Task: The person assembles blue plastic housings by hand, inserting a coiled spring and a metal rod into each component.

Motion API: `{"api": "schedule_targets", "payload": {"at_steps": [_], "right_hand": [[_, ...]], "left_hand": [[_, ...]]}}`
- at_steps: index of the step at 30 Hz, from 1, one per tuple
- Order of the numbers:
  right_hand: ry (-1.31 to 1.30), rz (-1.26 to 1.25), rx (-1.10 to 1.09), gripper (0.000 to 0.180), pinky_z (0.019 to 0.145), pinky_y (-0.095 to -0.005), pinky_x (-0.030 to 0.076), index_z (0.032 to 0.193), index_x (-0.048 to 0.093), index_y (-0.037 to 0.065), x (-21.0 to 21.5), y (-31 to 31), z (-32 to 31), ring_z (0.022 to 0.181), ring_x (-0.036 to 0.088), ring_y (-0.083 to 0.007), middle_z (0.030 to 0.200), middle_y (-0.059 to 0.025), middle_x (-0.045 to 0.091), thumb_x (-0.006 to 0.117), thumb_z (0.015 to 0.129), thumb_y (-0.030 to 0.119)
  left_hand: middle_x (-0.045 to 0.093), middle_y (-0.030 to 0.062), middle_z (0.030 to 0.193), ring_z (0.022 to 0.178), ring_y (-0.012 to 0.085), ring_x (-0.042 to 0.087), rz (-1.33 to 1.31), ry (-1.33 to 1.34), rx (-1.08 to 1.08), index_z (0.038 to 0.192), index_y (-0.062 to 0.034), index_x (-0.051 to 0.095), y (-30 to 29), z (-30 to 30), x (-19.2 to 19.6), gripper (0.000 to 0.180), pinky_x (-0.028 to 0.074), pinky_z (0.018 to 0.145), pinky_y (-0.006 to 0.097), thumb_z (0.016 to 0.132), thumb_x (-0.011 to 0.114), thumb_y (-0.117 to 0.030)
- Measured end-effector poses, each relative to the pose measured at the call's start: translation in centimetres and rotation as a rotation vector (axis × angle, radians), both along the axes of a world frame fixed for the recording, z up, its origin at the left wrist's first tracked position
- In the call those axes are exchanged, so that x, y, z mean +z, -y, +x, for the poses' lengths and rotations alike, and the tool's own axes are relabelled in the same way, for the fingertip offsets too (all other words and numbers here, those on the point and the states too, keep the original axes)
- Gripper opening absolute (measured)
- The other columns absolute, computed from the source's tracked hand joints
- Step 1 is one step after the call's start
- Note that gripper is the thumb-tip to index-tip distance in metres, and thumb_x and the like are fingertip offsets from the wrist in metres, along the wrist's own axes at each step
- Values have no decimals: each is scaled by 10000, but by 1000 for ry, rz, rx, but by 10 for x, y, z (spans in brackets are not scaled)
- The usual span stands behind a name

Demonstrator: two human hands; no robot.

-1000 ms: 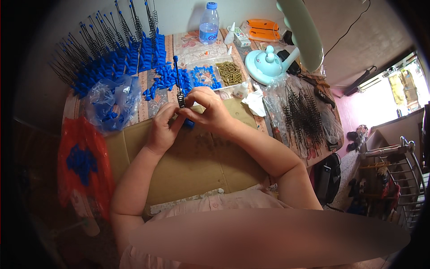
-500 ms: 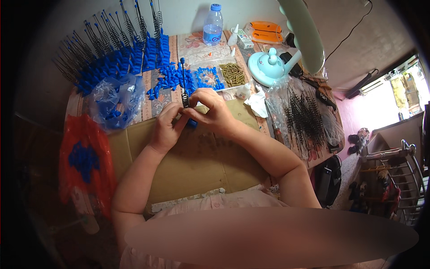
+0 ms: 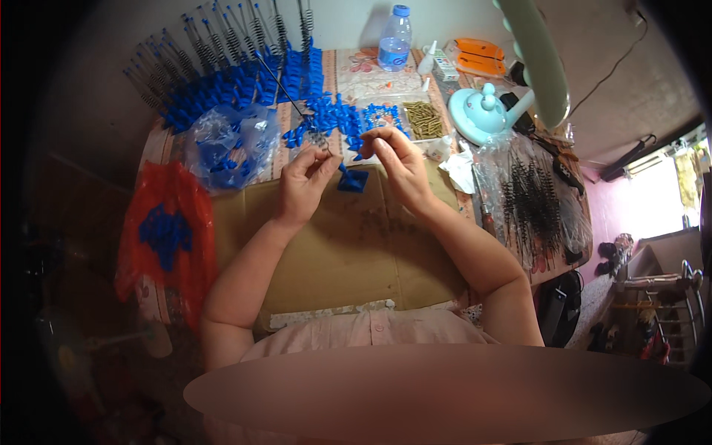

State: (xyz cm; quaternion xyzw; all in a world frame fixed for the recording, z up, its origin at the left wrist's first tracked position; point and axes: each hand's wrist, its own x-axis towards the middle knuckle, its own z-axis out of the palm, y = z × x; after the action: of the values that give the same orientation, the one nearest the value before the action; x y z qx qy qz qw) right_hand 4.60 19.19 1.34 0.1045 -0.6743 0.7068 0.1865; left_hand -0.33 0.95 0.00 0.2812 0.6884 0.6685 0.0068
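My left hand (image 3: 302,194) pinches the lower end of a black coiled-spring rod (image 3: 279,83) with a blue tip. The rod leans up and to the left, its coil just above my fingers. Close by that hand, a blue square base (image 3: 352,181) with a short stem sits tilted over the cardboard. My right hand (image 3: 403,169) is apart from the rod, its fingers curled together near the loose blue pieces. Whatever its fingertips hold, if anything, is too small to make out. Behind my hands lies a pile of small blue pieces (image 3: 335,115).
Finished-looking blue bases with upright spring rods (image 3: 245,74) stand in rows at the far left. Around the cardboard (image 3: 334,252) lie a clear bag (image 3: 256,144), a red bag (image 3: 194,200), brass screws (image 3: 423,120), black spring rods (image 3: 532,196), a lamp base (image 3: 475,119) and a bottle (image 3: 394,44).
My hands have drawn apart. The rod has gone from upright to leaning left in my left hand, and the blue base shows more fully. The whole view has shifted.
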Motion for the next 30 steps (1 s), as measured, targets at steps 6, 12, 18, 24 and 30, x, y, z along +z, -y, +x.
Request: {"api": "schedule_targets", "payload": {"at_steps": [6,12,18,24,30], "right_hand": [[143,-38,87,226,861,-283,473,1099,596,-13,-5,-2,-2,925,585,-113,972,-53,631,525,1000,178],[240,-75,209,230,878,-283,470,1105,592,6,-1,-2,0,974,581,-113,1028,-38,626,564,983,199],[153,66,225,218,910,-283,456,1087,622,16,0,-3,0,1028,568,-125,1095,-49,621,592,963,193],[77,63,255,213,906,-309,468,1016,682,10,1,2,-1,999,588,-146,1052,-71,634,668,898,186],[260,-43,350,156,828,-277,492,971,667,15,2,0,3,912,596,-98,964,-26,632,680,893,150]], "left_hand": [[660,11,976,866,99,622,335,303,-168,1046,-53,657,11,-15,-2,137,505,818,254,965,591,-141],[653,20,1014,927,113,615,329,286,-221,1077,-58,649,16,-13,9,165,501,871,317,985,553,-155],[635,21,1049,968,111,587,305,274,-264,1102,-59,643,15,-11,17,182,469,891,307,992,541,-162],[648,8,1041,992,100,575,335,273,-277,1067,-61,678,10,-8,13,160,445,926,279,971,579,-142],[605,22,1105,1032,124,552,302,223,-325,1090,-51,647,5,-4,11,172,406,961,311,991,528,-128]]}}
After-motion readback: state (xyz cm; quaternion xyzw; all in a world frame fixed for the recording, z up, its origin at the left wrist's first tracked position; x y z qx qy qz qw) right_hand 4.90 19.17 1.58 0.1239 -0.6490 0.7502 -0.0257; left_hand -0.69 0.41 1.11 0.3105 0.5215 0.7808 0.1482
